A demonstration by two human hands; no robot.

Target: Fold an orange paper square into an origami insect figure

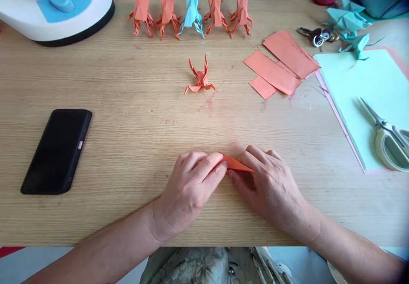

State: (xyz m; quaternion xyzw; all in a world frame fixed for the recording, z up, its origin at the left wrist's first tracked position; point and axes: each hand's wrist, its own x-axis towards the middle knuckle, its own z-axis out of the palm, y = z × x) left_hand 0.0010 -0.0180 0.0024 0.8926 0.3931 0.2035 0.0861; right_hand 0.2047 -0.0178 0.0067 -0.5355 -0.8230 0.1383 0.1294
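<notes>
Near the front of the wooden table, a folded piece of orange paper (238,164) is between my two hands, its pointed end toward the right. My left hand (193,186) pinches its left end between thumb and fingers. My right hand (271,186) is closed around the right part, with the thumb below and curled fingers that are partly hidden. Beyond the hands, a small orange origami figure (200,79) with thin raised limbs rests on the table.
Several folded figures, one a blue origami figure (192,7), line the back. Orange paper strips (277,71), keys (319,37) and teal origami figures (348,20) lie right. Scissors (388,135) rest on pale green paper (348,105). A black phone (56,152) and white lamp base (76,20) occupy the left.
</notes>
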